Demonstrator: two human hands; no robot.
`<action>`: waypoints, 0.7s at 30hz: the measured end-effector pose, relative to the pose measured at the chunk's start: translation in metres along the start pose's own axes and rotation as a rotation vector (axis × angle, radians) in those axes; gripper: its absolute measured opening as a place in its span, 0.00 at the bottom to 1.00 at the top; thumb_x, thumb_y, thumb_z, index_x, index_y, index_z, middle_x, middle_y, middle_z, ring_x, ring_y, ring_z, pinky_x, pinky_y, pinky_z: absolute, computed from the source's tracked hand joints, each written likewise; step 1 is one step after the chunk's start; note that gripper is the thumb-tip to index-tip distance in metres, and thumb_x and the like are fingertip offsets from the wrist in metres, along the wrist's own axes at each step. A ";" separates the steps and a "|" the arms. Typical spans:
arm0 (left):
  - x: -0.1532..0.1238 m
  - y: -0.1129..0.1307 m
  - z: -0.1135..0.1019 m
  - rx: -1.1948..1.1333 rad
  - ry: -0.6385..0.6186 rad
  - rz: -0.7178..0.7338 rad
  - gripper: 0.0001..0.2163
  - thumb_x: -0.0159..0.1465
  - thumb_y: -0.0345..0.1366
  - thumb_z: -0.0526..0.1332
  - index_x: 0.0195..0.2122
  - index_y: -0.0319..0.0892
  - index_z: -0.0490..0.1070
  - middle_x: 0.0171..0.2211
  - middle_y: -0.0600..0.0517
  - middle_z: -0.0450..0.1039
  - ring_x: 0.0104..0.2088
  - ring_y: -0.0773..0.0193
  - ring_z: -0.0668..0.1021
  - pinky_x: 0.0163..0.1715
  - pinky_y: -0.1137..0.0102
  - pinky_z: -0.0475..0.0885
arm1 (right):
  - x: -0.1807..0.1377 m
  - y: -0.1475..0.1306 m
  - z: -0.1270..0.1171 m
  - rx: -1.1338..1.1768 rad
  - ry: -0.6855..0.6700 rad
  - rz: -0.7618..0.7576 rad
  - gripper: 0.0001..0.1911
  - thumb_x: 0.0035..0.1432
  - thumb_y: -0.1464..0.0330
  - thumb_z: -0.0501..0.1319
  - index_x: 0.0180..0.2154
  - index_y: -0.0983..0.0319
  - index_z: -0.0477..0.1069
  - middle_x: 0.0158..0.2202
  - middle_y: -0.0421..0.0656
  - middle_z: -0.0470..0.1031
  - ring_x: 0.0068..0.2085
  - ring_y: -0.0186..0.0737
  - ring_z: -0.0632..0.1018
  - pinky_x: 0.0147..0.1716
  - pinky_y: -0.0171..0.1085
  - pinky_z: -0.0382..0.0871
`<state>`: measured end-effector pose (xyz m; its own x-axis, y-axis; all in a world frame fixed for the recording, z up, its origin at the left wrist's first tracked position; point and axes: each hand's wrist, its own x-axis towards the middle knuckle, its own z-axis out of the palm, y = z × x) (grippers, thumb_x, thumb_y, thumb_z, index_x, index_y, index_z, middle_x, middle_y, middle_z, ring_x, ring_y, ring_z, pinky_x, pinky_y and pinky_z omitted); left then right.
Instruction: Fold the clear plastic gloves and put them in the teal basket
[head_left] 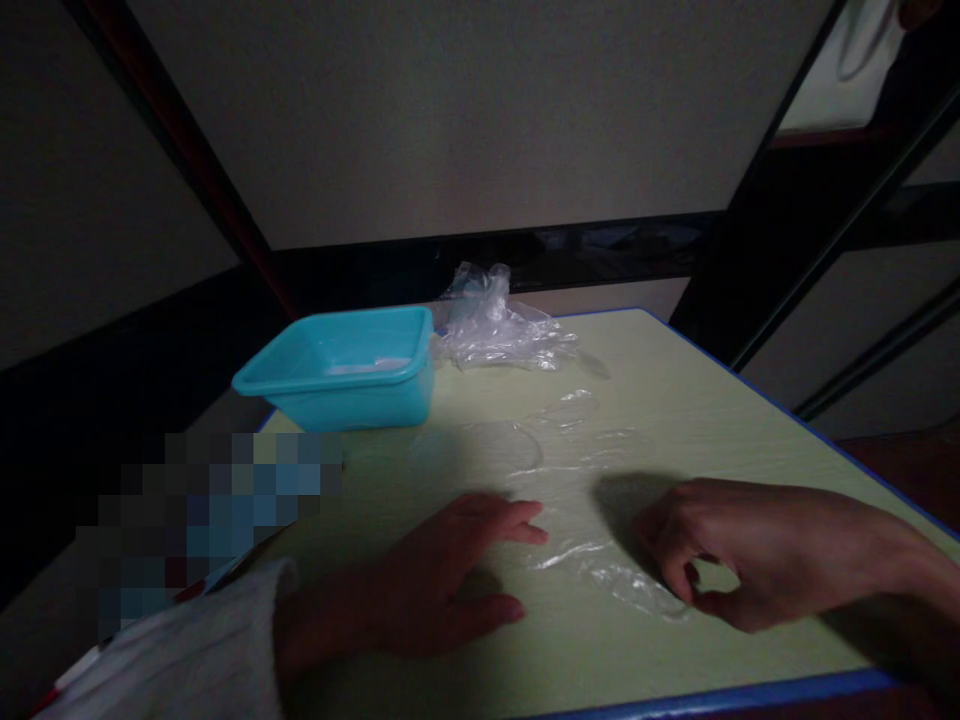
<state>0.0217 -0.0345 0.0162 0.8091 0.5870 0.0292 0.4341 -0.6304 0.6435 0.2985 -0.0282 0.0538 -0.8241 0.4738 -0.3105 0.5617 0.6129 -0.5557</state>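
My left hand (442,580) lies flat on the pale green table (675,420), fingers stretched toward a clear thin plastic sheet (592,565) spread between both hands. Its fingertips rest at the sheet's left edge. My right hand (742,560) is curled, thumb and forefinger pinched at the sheet's right edge near the table's front. More of the clear film (525,440) lies flat farther back on the table.
A turquoise plastic tub (352,370) stands at the back left of the table. A crumpled clear plastic bag (499,325) lies beside it at the back edge. The table has a blue rim (750,692). A blurred patch covers the lower left. Dark frames and a wall stand behind.
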 end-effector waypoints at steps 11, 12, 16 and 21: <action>0.001 0.000 0.000 -0.021 0.015 0.029 0.20 0.66 0.46 0.52 0.56 0.43 0.60 0.56 0.46 0.64 0.57 0.58 0.64 0.56 0.62 0.59 | -0.003 0.009 -0.009 0.142 0.135 -0.101 0.11 0.43 0.83 0.56 0.25 0.63 0.70 0.26 0.38 0.68 0.29 0.32 0.70 0.29 0.31 0.64; 0.001 0.000 0.000 -0.024 0.016 0.030 0.19 0.65 0.45 0.52 0.55 0.42 0.60 0.56 0.46 0.64 0.57 0.58 0.64 0.56 0.62 0.59 | -0.002 0.011 -0.010 0.160 0.162 -0.105 0.10 0.44 0.82 0.56 0.26 0.63 0.70 0.27 0.38 0.69 0.30 0.32 0.70 0.30 0.31 0.65; 0.001 -0.001 0.000 -0.033 0.010 0.020 0.18 0.65 0.43 0.54 0.54 0.42 0.61 0.56 0.47 0.64 0.56 0.58 0.64 0.55 0.64 0.59 | 0.001 0.018 -0.014 0.248 0.218 -0.092 0.07 0.48 0.78 0.56 0.29 0.65 0.71 0.27 0.40 0.71 0.28 0.31 0.70 0.28 0.31 0.65; 0.002 -0.003 0.001 -0.027 0.020 0.058 0.17 0.63 0.39 0.55 0.53 0.43 0.61 0.54 0.47 0.65 0.55 0.58 0.65 0.55 0.63 0.59 | 0.011 0.027 -0.013 0.374 0.305 -0.046 0.04 0.52 0.73 0.57 0.28 0.66 0.69 0.26 0.39 0.69 0.26 0.30 0.66 0.25 0.31 0.60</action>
<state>0.0224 -0.0322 0.0140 0.8245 0.5599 0.0819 0.3758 -0.6499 0.6606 0.3052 0.0016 0.0455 -0.7567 0.6501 -0.0699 0.4147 0.3945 -0.8200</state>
